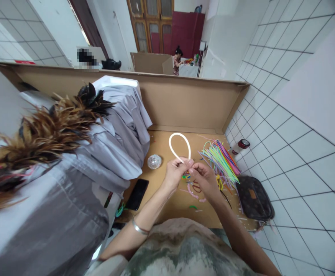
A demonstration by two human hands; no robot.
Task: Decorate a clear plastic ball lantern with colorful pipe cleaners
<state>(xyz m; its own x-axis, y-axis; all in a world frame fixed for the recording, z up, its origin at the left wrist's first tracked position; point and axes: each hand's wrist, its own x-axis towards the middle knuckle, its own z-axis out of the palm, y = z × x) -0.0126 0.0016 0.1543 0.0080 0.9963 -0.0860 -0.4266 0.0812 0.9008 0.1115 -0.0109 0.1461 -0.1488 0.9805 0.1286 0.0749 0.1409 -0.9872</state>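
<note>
A white, smooth tube bent into a loop (169, 142) stands up above the table, with its two ends meeting at my fingers. My left hand (175, 172) pinches the loop low down, between thumb and fingertips. Beside it, my right hand (204, 177) has its thumb and fingers pressed together where the ends meet; the exact contact is partly hidden. Under my hands lie a pink segmented ring (191, 192), a brown coiled strand (196, 186) and small coloured pieces. To their right is a bundle of thin, many-coloured strands (220, 161).
A clear faceted ball (154, 161) and a black phone (138, 194) lie left on the cardboard-covered table (161, 199). Cloth-draped furniture bearing brown feathers (61, 122) borders that side. At right are a dark pouch (255, 197) and a red-lidded jar (240, 147). A cardboard wall (184, 101) closes the back.
</note>
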